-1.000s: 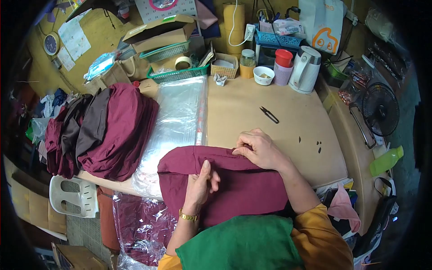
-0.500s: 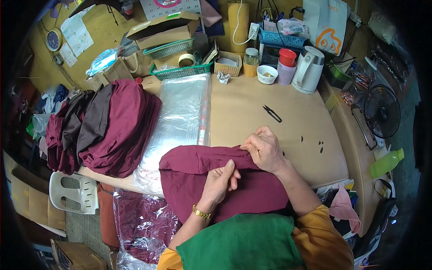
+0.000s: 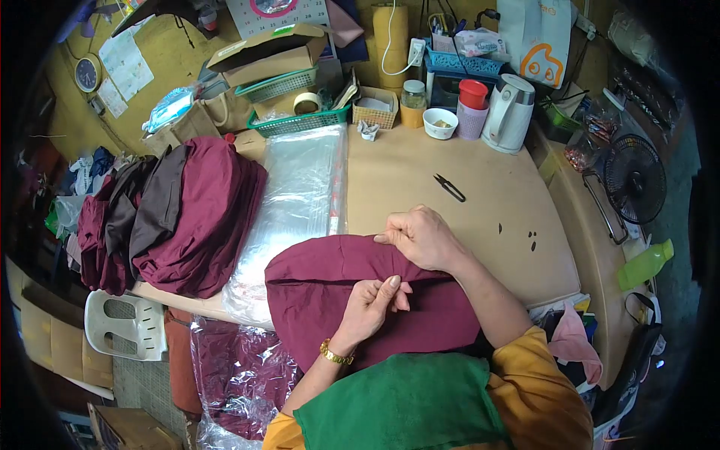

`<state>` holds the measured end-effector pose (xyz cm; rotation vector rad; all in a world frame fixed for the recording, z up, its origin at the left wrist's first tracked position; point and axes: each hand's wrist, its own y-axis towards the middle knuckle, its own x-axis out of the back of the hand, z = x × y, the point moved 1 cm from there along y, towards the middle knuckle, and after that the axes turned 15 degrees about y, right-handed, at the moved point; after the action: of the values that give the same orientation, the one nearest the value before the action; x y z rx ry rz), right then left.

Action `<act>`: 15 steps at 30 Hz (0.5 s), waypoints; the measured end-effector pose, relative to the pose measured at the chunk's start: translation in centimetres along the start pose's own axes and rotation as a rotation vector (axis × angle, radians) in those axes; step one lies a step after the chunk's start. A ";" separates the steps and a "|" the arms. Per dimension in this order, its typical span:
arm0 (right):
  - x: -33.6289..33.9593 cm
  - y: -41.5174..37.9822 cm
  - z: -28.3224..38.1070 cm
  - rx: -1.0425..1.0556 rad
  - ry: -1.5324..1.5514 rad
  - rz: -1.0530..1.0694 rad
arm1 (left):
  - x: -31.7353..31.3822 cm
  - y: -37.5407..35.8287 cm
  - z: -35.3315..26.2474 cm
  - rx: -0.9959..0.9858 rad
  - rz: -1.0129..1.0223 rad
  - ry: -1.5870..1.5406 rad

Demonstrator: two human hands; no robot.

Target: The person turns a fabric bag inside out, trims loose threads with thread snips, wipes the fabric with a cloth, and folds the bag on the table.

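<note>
A maroon piece of fabric (image 3: 330,319) lies over the near edge of the table, with a folded band along its far side. My right hand (image 3: 421,238) pinches the far edge of that band between thumb and fingers. Just nearer to me, my left hand (image 3: 369,309) is closed, thumb against forefinger, at the band's lower fold. A gold watch (image 3: 335,352) is on the left wrist. Fabric between the left fingertips is mostly hidden.
Clear plastic bags (image 3: 300,180) lie left of the fabric, beside a stack of maroon garments (image 3: 206,217). Black thread snips (image 3: 450,187) rest on the table (image 3: 390,172). A kettle (image 3: 510,112), white bowl (image 3: 440,124) and baskets line the back. A fan (image 3: 634,178) stands at right.
My right hand has shifted left along the fabric's far edge. The band is opened flatter, its seam now showing. My left hand has moved slightly right and nearer to me. The view has tilted slightly.
</note>
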<state>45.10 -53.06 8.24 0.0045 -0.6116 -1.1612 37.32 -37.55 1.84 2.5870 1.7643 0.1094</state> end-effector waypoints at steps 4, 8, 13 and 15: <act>0.2 0.3 -0.2 0.120 -0.045 -0.043 | 1.8 -0.7 -0.4 0.110 0.046 0.018; 0.2 0.1 -1.0 0.244 -0.080 -0.069 | 2.8 -0.7 0.3 0.094 -0.210 0.082; 3.0 -0.1 -3.0 0.077 0.038 -0.160 | 6.5 -1.2 1.3 0.037 -0.459 -0.107; 3.1 -0.3 -2.0 0.026 0.023 -0.215 | 6.6 -1.4 0.8 0.075 -0.286 0.035</act>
<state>46.54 -56.41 7.90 0.1073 -0.6165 -1.3591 38.46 -30.89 1.35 2.3587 2.1670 0.0873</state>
